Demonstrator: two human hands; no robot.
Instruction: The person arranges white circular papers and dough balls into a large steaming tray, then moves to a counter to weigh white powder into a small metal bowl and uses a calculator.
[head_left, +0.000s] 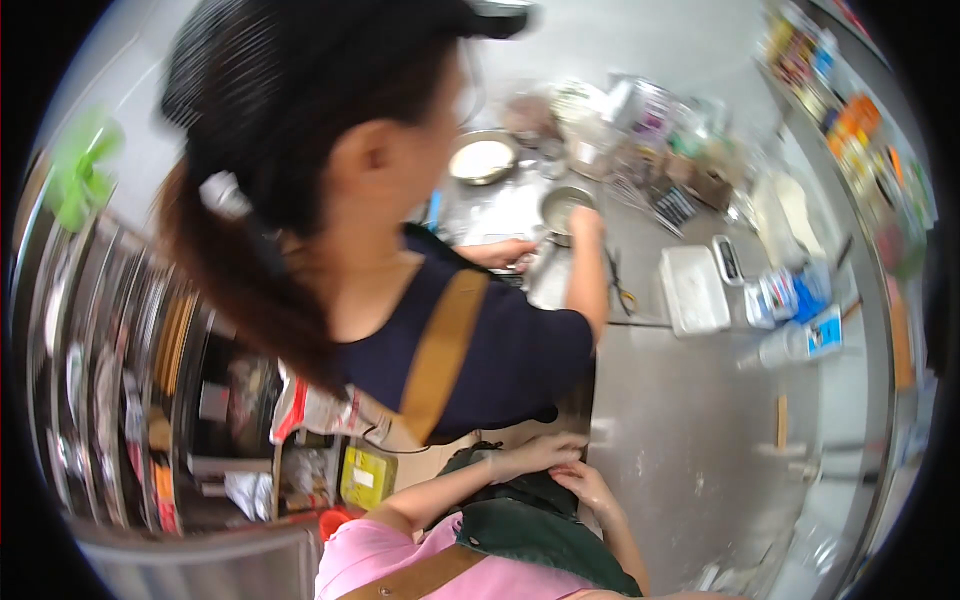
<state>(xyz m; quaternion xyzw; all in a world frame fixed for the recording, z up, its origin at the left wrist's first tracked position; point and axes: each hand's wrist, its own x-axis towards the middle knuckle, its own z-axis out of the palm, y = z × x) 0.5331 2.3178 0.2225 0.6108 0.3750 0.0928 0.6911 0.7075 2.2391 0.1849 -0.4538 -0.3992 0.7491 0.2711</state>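
My left hand (543, 453) and my right hand (587, 484) meet in front of my dark green apron (540, 545), at the near edge of a steel worktable (670, 430). The left fingers look stretched out, slightly blurred, toward the right hand. Loosely bent, the right fingers lie just below them. Nothing shows in either hand. Ahead of me a co-worker (480, 350) in a dark cap and navy top leans over the table. One of the co-worker's hands is at a small metal pot (557, 212); the other is beside it.
A white tray (695, 290), scissors (624, 293), a digital thermometer or timer (728, 260) and a plastic bottle (795, 342) lie on the table. A round pan (484, 158) and several bags stand farther back. Loaded shelves (130, 370) line the left; a yellow box (366, 478) stands low.
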